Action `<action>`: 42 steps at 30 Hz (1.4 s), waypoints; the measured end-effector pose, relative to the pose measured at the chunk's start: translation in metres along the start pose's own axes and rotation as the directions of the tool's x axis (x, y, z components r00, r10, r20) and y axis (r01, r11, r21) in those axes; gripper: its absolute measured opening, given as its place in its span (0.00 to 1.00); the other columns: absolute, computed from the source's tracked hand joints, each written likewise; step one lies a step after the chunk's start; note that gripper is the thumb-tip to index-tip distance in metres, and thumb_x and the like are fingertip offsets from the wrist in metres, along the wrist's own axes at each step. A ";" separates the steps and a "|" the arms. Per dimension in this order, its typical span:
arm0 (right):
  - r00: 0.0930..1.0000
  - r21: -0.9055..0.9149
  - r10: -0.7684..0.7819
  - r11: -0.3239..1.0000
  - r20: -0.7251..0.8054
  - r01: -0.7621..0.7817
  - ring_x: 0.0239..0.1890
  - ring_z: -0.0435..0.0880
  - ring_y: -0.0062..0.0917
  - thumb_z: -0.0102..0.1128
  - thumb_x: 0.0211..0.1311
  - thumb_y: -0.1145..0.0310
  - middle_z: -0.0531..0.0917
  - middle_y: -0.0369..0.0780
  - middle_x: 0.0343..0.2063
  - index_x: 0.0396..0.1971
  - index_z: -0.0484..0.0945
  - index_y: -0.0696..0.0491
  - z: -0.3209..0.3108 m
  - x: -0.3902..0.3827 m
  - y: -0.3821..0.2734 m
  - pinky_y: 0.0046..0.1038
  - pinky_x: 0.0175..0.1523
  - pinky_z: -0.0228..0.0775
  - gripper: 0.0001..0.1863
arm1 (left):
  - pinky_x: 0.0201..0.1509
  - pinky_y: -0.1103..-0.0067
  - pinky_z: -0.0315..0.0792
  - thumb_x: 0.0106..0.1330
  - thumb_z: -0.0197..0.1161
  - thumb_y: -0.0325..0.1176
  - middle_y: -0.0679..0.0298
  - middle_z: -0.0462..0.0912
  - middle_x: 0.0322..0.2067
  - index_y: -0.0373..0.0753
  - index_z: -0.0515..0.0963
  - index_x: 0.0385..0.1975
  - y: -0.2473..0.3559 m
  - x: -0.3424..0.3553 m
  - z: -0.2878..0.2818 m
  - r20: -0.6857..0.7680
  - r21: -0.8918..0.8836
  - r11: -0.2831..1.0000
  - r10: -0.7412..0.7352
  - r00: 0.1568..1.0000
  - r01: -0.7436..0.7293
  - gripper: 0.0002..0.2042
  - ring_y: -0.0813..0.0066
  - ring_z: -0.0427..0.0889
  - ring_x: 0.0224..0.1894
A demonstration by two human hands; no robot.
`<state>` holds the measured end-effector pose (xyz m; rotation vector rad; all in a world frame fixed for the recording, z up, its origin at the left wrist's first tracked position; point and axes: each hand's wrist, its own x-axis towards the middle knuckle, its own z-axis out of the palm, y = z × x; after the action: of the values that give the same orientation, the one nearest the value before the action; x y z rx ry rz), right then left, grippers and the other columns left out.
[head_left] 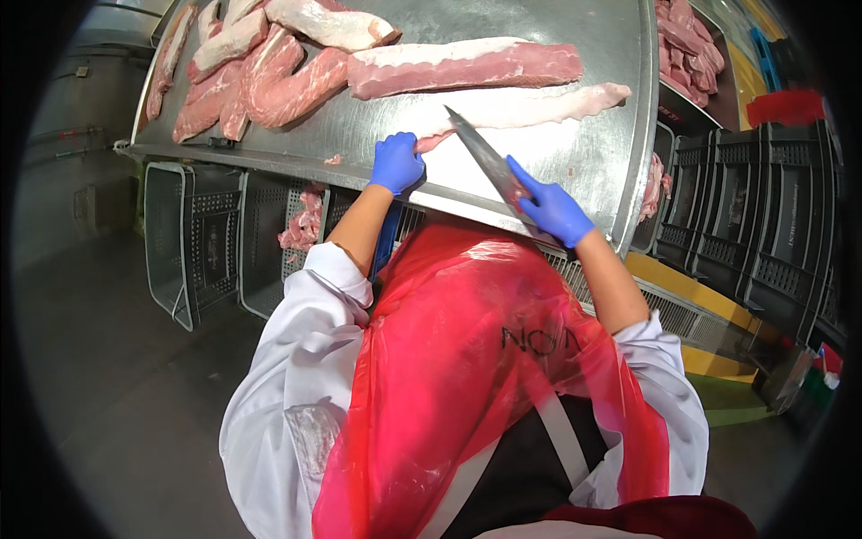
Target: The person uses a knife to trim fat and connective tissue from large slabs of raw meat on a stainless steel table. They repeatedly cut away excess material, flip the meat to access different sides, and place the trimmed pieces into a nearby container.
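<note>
Blue-gloved left hand (396,163) pinches fat strip (530,107); right hand (554,210) grips knife (483,154)

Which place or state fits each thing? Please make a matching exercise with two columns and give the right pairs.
Things:
1. left hand
2. right hand
3. pale meat strip
4. grey crates

Places or states:
A. under the edge of the steel table, on the person's left
B. grips the knife
C. lies on the table, its near end pinched
D. pinches the end of the strip

Pairs: 1-D, 2-B, 3-C, 4-A
</note>
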<state>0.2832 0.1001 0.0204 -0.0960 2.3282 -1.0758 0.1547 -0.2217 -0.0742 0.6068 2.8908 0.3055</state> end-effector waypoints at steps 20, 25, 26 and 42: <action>0.994 -0.328 -0.108 0.939 0.000 0.102 0.38 0.87 0.47 0.49 0.68 0.71 0.86 0.52 0.39 0.79 0.46 0.31 0.012 0.053 0.011 0.45 0.47 0.79 0.43 | 0.48 0.53 0.74 0.73 0.56 0.42 0.39 0.83 0.44 0.32 0.75 0.48 -0.132 -0.008 -0.103 -0.114 -0.115 0.976 -0.200 0.973 0.187 0.17 0.36 0.81 0.49; 0.815 0.259 0.125 0.965 -0.566 0.032 0.39 0.89 0.39 0.49 0.75 0.62 0.88 0.52 0.44 0.79 0.50 0.34 -0.059 0.044 0.086 0.36 0.49 0.80 0.36 | 0.55 0.55 0.75 0.65 0.61 0.36 0.38 0.82 0.46 0.34 0.75 0.51 -0.205 -0.123 -0.087 0.047 0.164 0.848 -0.517 0.855 0.504 0.18 0.37 0.81 0.51; 0.733 0.444 0.321 0.896 -0.600 -0.029 0.39 0.89 0.34 0.49 0.75 0.64 0.88 0.51 0.45 0.79 0.49 0.35 -0.089 0.053 0.095 0.33 0.48 0.81 0.36 | 0.57 0.55 0.74 0.63 0.62 0.36 0.38 0.81 0.47 0.33 0.75 0.52 -0.195 -0.134 -0.085 -0.003 0.274 0.844 -0.478 0.878 0.461 0.19 0.38 0.80 0.52; 0.449 0.482 0.186 0.213 -0.874 0.850 0.31 0.76 0.19 0.61 0.67 0.75 0.76 0.35 0.35 0.70 0.65 0.48 -0.242 -0.028 0.040 0.20 0.33 0.69 0.32 | 0.65 0.56 0.68 0.58 0.69 0.37 0.46 0.75 0.58 0.35 0.69 0.61 -0.006 0.101 -0.036 -0.349 -0.063 0.927 0.327 0.878 -0.370 0.31 0.43 0.75 0.60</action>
<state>0.1871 0.2997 0.1296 0.3670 1.7336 -3.3084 0.0540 -0.1917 -0.0531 1.1606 3.0236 0.7010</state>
